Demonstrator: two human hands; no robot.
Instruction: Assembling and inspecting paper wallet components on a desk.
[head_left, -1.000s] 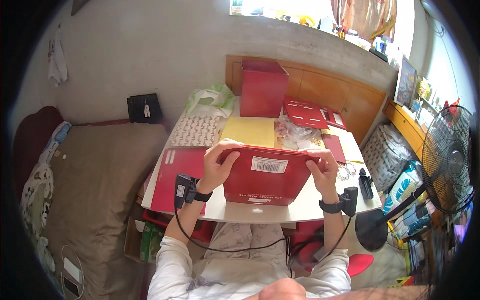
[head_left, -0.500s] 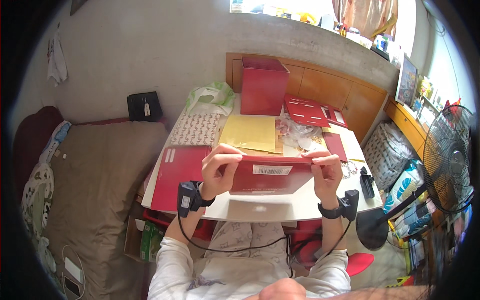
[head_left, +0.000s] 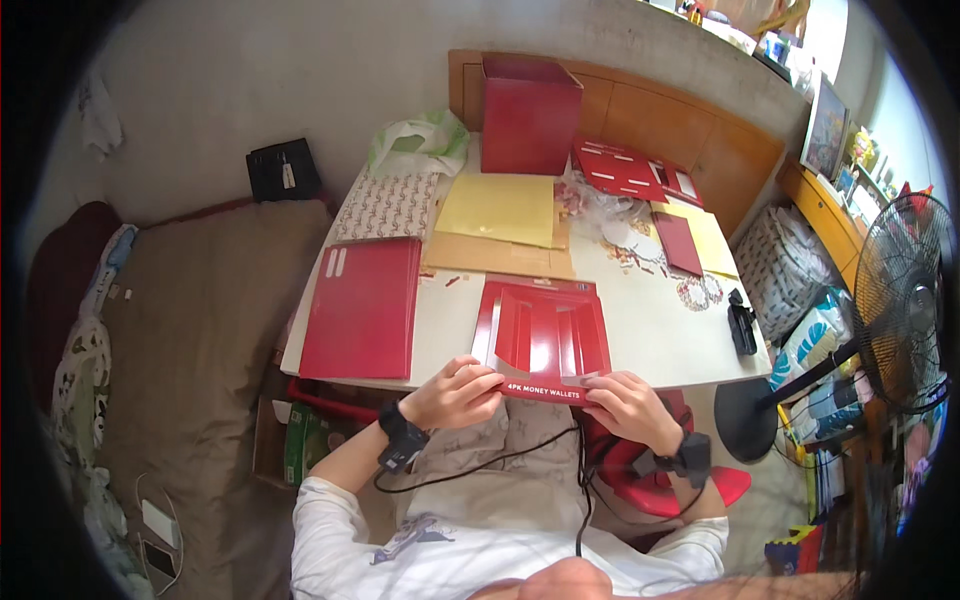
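A shiny red cardboard packaging box (head_left: 545, 335), shallow, with a window-like recess and white lettering on its near edge, lies at the table's front edge. My left hand (head_left: 458, 393) pinches its near left corner, fingers bent over the rim. At the near right corner my right hand (head_left: 632, 405) grips the same edge, thumb and fingers closed on it. To the left lies a stack of flat red cardboard sheets (head_left: 360, 310). Beyond the box are yellow paper sheets (head_left: 497, 208) on brown card.
A tall red box (head_left: 530, 115) stands at the table's back, beside a white-green plastic bag (head_left: 420, 145). Patterned sheets (head_left: 387, 207), clear plastic wrapping (head_left: 598, 207), small scraps, bead strings (head_left: 699, 293) and a black device (head_left: 741, 325) lie about. A fan (head_left: 905, 300) stands right.
The red box has come down from upright, barcode side facing me, to lying with its recessed side up. Both hands lowered toward me with it, and the view tilted downward.
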